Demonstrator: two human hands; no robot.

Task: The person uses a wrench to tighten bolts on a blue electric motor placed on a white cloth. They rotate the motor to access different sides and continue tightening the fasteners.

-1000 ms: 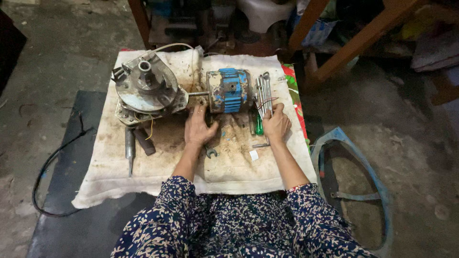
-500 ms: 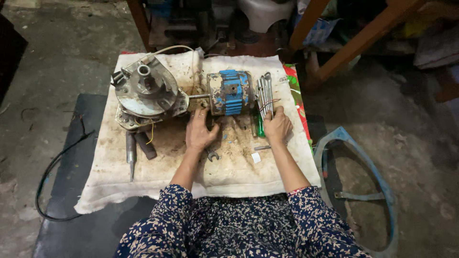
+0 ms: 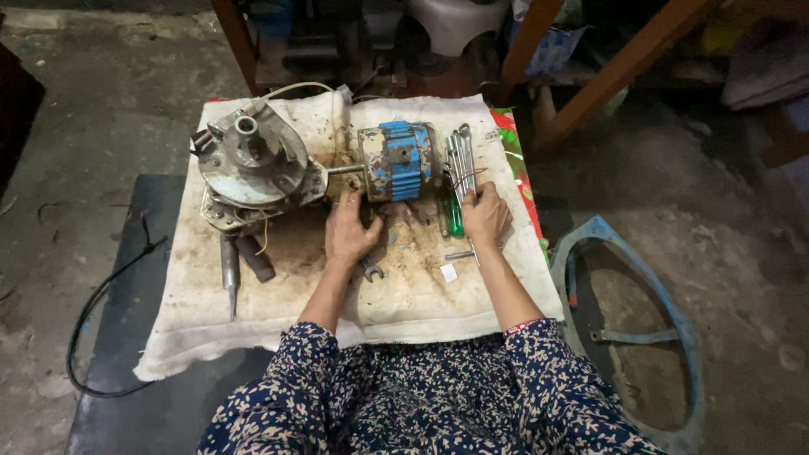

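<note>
Left hand (image 3: 350, 232) rests spread beside blue motor (image 3: 399, 160); right hand (image 3: 484, 216) — fingers loose — touches wrenches (image 3: 460, 152).

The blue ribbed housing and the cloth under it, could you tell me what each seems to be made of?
The blue ribbed housing looks like cast metal, painted blue; the paint is chipped and rust-brown patches show at its end. The cloth looks like thick woven cotton, off-white, matte, with brown oily stains and soft folded edges. The left hand rests by the housing.
</note>
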